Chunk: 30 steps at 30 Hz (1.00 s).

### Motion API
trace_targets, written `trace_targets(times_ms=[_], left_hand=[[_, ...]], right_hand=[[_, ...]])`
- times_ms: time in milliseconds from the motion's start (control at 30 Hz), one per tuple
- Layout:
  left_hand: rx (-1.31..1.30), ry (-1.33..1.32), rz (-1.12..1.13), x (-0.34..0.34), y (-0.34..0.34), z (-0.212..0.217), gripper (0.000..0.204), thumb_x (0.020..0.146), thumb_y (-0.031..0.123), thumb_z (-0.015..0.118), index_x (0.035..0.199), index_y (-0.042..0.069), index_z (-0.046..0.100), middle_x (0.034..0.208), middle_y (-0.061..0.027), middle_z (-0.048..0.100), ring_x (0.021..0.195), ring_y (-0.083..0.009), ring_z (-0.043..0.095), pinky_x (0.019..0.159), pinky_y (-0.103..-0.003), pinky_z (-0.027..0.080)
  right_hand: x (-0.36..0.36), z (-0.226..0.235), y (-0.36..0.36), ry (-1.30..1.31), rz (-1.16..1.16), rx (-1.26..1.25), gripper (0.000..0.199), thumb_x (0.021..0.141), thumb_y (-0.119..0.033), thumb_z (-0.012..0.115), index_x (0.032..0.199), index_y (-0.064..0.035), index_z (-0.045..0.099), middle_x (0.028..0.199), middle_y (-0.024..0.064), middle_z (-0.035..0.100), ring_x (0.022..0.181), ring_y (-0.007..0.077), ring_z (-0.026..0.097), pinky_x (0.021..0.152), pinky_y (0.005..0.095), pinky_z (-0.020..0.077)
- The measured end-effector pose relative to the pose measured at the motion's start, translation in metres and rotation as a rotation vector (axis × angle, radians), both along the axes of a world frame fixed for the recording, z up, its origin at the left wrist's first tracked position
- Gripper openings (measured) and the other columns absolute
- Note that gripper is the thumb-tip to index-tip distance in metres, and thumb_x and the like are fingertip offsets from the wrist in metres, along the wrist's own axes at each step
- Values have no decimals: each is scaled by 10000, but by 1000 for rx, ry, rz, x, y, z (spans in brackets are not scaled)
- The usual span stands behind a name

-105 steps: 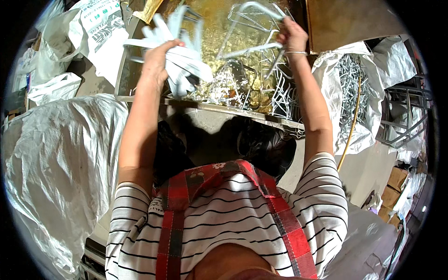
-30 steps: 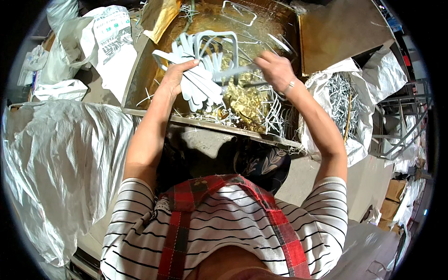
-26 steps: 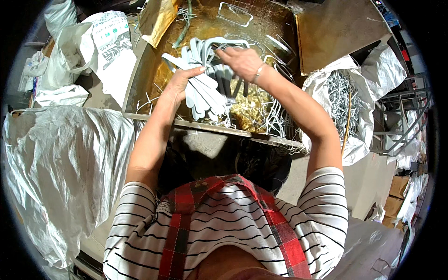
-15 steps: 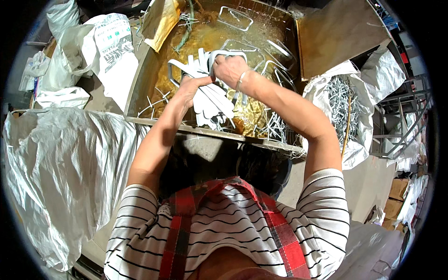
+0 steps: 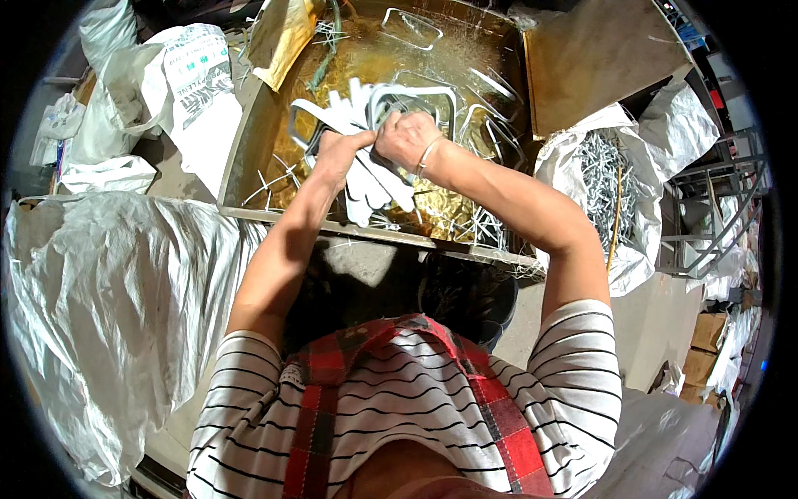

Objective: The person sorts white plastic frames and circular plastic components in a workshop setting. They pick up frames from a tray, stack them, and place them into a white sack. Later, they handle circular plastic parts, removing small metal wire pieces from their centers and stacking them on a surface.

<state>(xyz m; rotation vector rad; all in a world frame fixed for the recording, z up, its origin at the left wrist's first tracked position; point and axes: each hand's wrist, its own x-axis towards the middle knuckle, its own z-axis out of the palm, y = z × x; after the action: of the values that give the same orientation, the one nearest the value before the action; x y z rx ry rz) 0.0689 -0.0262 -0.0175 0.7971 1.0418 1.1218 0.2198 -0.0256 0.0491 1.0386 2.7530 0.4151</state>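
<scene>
My left hand [image 5: 337, 155] is wrapped round a fanned bundle of white plastic frames [image 5: 372, 185], whose flat sides point down toward the near edge of a water-filled tank [image 5: 230, 175]. Close beside it, my right hand [image 5: 407, 141] has its fingers curled on the rim of a rounded white frame [image 5: 453, 101] that stands up behind the knuckles. The hidden fingertips leave unclear how many pieces it grips. Both hands are over the brownish water, and a thin bracelet circles my right wrist. Another pale rectangular frame [image 5: 413, 30] lies in the water at the far side.
Thin white offcuts [image 5: 492, 229] are heaped in the tank's near right corner. To the right, a white sack [image 5: 611, 187] is full of grey-white scraps beneath a brown board [image 5: 607, 66]. White sacks [image 5: 195, 108] stand on the left, with a large white sheet [image 5: 125, 316] nearer me.
My right hand has shifted slightly toward me, and the white frame behind it now shows as a wide loop. The left hand stays on the bundle.
</scene>
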Motion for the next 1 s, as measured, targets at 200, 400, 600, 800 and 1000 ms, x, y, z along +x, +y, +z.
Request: trace_targets(times_ms=[200, 400, 600, 800, 1000], left_hand=[[-85, -139, 107, -38, 16, 1, 196, 802, 104, 612, 919, -54, 622, 805, -108, 649, 695, -209, 647, 652, -321, 540], [35, 44, -61, -31, 12, -7, 221, 764, 66, 599, 958, -37, 619, 857, -101, 653, 747, -195, 644, 683, -312, 520], [-47, 108, -13, -14, 0, 3, 182, 722, 60, 666, 855, -62, 637, 788, -95, 648, 670, -168, 619, 608, -297, 499], [30, 189, 46, -5, -2, 3, 206, 740, 89, 651, 897, -42, 627, 818, -74, 642, 700, -162, 617, 618, -295, 492], [67, 322, -37, -4, 2, -1, 254, 708, 93, 699, 914, -34, 623, 862, -55, 632, 755, -146, 595, 653, -279, 475]], right_hand=[[38, -18, -10, -30, -114, -12, 209, 835, -104, 496, 997, -6, 583, 736, 114, 622, 684, 210, 659, 503, 338, 524], [13, -25, 19, 296, 50, 189, 349, 825, -159, 500, 1149, -28, 495, 751, 92, 501, 509, 199, 530, 403, 314, 443], [3, -37, 29, -52, 61, 206, 185, 797, -138, 529, 921, -2, 506, 675, 126, 498, 581, 236, 584, 474, 344, 467], [12, -27, 31, 209, 244, 74, 99, 733, -141, 557, 673, -62, 570, 613, 54, 568, 600, 227, 592, 562, 364, 504], [5, -22, 14, 84, 240, -97, 77, 675, -130, 615, 615, -83, 604, 533, 59, 566, 556, 218, 621, 459, 371, 449]])
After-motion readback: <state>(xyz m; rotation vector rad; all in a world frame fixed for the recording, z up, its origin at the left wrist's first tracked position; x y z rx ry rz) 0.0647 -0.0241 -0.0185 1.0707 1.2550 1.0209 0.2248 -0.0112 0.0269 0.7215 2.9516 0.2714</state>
